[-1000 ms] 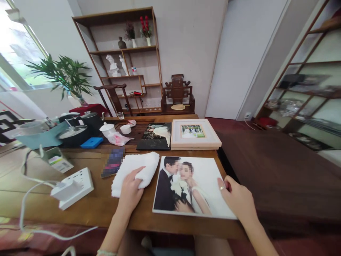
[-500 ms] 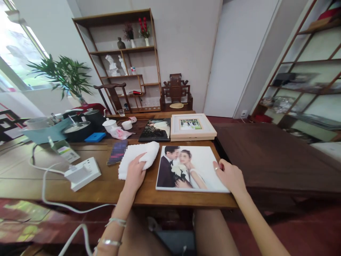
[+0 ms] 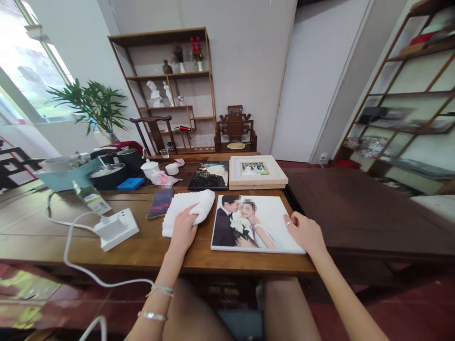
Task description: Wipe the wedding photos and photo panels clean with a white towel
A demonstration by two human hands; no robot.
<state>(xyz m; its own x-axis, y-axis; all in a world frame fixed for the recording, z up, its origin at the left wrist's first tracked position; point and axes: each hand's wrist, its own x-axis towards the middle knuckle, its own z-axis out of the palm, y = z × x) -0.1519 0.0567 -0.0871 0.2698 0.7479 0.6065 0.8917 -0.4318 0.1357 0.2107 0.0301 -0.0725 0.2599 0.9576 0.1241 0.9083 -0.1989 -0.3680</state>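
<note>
My left hand (image 3: 185, 229) lies on a folded white towel (image 3: 205, 202), its fingers closed over a fold of the cloth. Just right of the towel, a white-edged wedding photo panel (image 3: 261, 232) rests flat on the wooden table, picture side up. The panel's right edge is pinched by my right hand (image 3: 306, 233), thumb on top; the fingers curl at the side and are partly hidden. A dark patterned item (image 3: 160, 201), partly blurred out, touches the towel's left side.
Behind the panel lie a pale wooden picture frame (image 3: 282, 178) and a dark photo panel (image 3: 199, 179). To the left are a white power strip (image 3: 119, 231) with a trailing cord, a blue box (image 3: 130, 183), a white teapot (image 3: 150, 166) and a dark pot (image 3: 106, 177).
The camera view has shifted slightly, so the scene sits a little lower and to the right. Both hands keep their places on the towel and the panel.
</note>
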